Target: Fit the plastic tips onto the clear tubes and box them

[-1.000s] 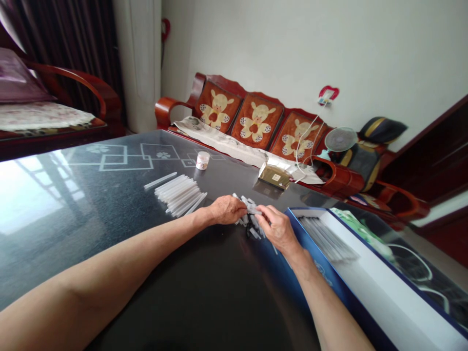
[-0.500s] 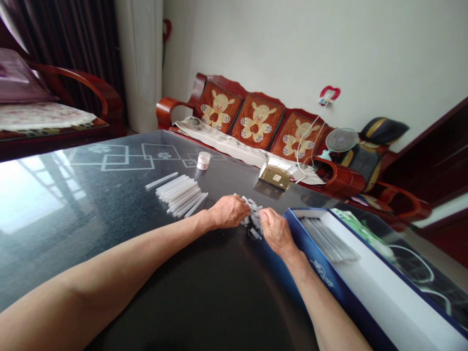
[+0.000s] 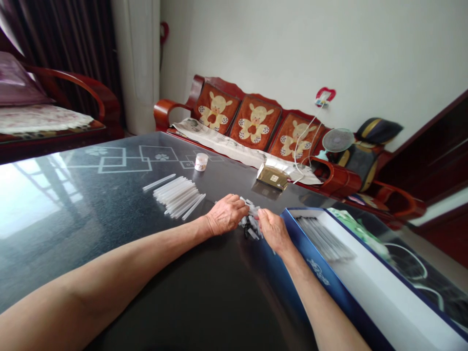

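Observation:
My left hand (image 3: 227, 214) is closed at the left side of a small heap of white and black caps (image 3: 251, 225) on the dark table. Across from it, my right hand (image 3: 272, 229) is closed at the heap's right side, thumb and fingers pinched together. What either hand holds is too small or hidden to make out. To the left lies a row of white, translucent pen barrels (image 3: 177, 195), with one lying apart at its far left. Beside my right forearm stands a long blue box (image 3: 318, 273) with a white inside, holding a bundle of thin clear tubes with dark tips (image 3: 325, 239).
A small white jar (image 3: 201, 162) stands behind the barrels on the glossy table (image 3: 120, 195). Farther back sits a gold tissue box (image 3: 272, 176). A green and white bag (image 3: 360, 229) lies right of the blue box. Beyond the table is a wooden sofa (image 3: 171, 109).
The view has shifted slightly. Both hands stay at the heap of caps, still closed, with only small finger movements.

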### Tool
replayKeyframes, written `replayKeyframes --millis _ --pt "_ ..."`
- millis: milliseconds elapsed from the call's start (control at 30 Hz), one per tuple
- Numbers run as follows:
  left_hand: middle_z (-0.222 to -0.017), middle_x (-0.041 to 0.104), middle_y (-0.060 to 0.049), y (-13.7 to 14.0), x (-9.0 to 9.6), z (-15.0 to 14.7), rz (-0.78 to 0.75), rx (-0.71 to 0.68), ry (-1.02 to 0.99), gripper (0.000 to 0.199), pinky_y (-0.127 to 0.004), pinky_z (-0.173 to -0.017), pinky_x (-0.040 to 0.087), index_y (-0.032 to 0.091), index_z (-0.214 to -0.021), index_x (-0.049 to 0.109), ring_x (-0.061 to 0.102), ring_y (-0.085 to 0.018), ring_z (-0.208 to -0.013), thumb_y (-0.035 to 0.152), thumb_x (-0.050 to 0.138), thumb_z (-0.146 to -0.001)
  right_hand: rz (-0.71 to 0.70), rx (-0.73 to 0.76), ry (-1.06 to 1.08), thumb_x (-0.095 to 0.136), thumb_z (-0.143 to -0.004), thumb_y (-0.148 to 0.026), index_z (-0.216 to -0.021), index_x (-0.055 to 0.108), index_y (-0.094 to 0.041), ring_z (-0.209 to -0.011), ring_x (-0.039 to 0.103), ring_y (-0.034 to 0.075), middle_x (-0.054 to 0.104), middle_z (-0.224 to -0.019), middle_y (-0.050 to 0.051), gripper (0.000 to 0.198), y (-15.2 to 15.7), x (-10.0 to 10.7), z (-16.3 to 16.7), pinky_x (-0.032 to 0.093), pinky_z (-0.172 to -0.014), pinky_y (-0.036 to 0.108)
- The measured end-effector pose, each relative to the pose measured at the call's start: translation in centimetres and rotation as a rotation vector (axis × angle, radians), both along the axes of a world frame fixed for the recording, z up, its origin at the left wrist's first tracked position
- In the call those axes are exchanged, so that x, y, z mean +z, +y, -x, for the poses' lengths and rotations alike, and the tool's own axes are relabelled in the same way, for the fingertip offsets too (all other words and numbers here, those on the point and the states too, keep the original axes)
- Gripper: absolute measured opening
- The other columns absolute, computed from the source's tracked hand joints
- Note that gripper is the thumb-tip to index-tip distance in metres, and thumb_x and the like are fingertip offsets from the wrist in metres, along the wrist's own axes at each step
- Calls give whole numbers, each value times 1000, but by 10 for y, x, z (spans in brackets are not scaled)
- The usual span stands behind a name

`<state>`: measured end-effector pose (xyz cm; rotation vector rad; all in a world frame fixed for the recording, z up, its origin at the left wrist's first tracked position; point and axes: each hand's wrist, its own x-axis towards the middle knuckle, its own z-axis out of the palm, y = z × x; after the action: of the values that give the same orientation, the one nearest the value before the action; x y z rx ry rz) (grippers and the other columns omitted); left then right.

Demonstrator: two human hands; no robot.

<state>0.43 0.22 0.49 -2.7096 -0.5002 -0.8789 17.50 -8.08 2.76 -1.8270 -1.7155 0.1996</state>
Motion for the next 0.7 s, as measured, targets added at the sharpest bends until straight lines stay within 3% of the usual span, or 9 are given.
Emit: replayKeyframes --millis 400,567,700 --pt "-83 58 -8 1 -2 2 -30 -26 33 25 -35 -74 37 15 -94 59 49 -21 -78 18 34 -95 94 42 422 35 -90 -52 -73 58 -19 -42 50 12 51 -47 -3 44 8 -14 -6 40 -43 23" --pt "-83 58 -7 6 -2 2 -5 -12 45 28 -34 -75 39 15 -97 60 49 -20 -76 19 32 -96 85 27 215 34 -92 -49 -75 64 -18 -54 61 16 65 -60 4 47 8 -3 -10 48 -53 26" --pt "-85 59 -8 7 -1 3 3 14 63 29 -34 -76 40 14 -104 59 50 -20 -77 19 32 -96 -53 67 72 40 -92 -40 -98 68 -19 -75 68 19 73 -86 7 36 6 3 -9 52 -68 29"
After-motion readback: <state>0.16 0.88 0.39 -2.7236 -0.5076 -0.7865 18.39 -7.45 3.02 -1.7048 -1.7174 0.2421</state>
